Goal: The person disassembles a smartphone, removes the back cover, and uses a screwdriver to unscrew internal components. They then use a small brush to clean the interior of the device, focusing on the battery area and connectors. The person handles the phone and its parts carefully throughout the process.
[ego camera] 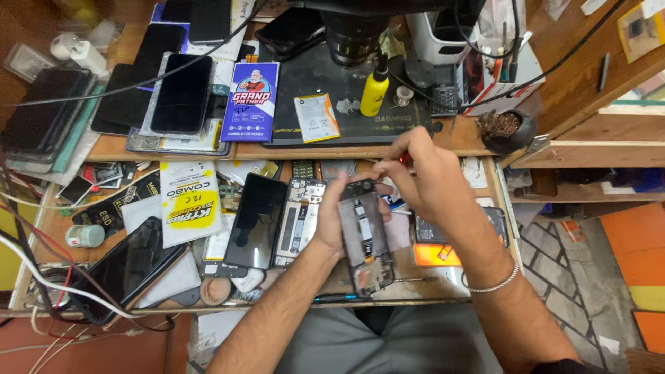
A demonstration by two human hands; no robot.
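My left hand point(331, 225) grips an opened phone point(365, 235) by its left edge, back cover off, circuit boards showing, held upright over the open drawer. My right hand point(424, 176) is at the phone's top end, fingers pinched around a small red-handled tool point(405, 160) that points down at the top of the phone. A silver bracelet point(493, 282) sits on my right wrist.
The drawer point(48, 228) holds another opened phone frame point(299, 221), a black phone point(255, 220), a dark screen point(128, 266), yellow-and-white packets point(188, 201) and loose parts. On the bench above lie several black phones point(181, 93), a blue box point(251, 100), a battery point(317, 118), a yellow bottle point(374, 90) and a microscope lens point(353, 34).
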